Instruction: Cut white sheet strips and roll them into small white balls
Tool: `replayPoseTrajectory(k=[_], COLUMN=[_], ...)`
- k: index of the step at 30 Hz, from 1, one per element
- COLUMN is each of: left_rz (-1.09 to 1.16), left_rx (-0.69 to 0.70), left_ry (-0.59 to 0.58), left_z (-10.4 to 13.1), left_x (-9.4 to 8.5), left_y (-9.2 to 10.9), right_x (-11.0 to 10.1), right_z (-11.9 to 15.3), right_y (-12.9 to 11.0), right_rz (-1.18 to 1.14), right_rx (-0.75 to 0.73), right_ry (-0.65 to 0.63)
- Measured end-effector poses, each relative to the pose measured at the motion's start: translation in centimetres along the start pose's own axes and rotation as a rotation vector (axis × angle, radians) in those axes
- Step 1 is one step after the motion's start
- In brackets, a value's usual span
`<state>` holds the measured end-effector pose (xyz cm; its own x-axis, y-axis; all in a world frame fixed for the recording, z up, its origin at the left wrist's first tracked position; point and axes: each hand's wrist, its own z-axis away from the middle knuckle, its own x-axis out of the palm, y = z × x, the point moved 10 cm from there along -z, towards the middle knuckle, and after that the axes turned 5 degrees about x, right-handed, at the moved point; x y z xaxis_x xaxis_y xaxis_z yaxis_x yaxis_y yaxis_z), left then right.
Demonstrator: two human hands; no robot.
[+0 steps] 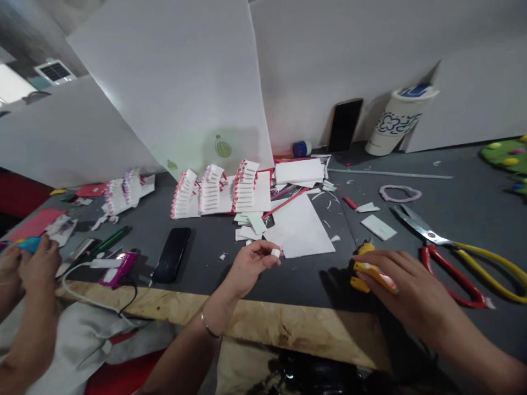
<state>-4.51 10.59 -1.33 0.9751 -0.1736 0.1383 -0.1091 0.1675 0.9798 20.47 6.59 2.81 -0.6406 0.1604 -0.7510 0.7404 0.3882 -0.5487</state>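
My left hand [250, 267] is closed in a pinch on a small white piece [275, 253], held above the table's front part. Over to the right, my right hand [405, 280] is closed around a yellow tool [375, 277] with dark parts and a short metal tip; its exact kind is unclear. A white sheet [302, 227] lies between and beyond my hands. Small pale card pieces [256, 222] are piled at its left edge. Behind these stand white stepped models [247, 186] with pink-red tips. A pale rectangle [379, 227] lies beyond my right hand.
Large shears [432, 236] with red and yellow handles lie at right. A phone [171, 255] and a magenta device with a cable [119, 269] are on the left. A cup [399, 120] stands by the white panel. Another person's hands [39, 263] hold something blue at far left.
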Motion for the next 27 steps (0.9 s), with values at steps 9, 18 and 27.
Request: replayPoseTrajectory(k=[9, 18, 27], left_rz=[0.489, 0.541, 0.426], left_rx=[-0.297, -0.23, -0.25], left_ry=[-0.137, -0.247, -0.283], left_z=[-2.1, -0.7, 1.0], left_x=[4.7, 7.0, 9.0], left_y=[-2.8, -3.5, -4.3], right_x=[0.4, 2.0, 4.5], right_z=[-0.8, -1.4, -0.5], right_y=[-5.9, -6.0, -5.5], right_rz=[-0.051, -0.203, -0.418], right_rx=[-0.162, -0.019, 0.138], right_ry=[-0.072, -0.009, -0.08])
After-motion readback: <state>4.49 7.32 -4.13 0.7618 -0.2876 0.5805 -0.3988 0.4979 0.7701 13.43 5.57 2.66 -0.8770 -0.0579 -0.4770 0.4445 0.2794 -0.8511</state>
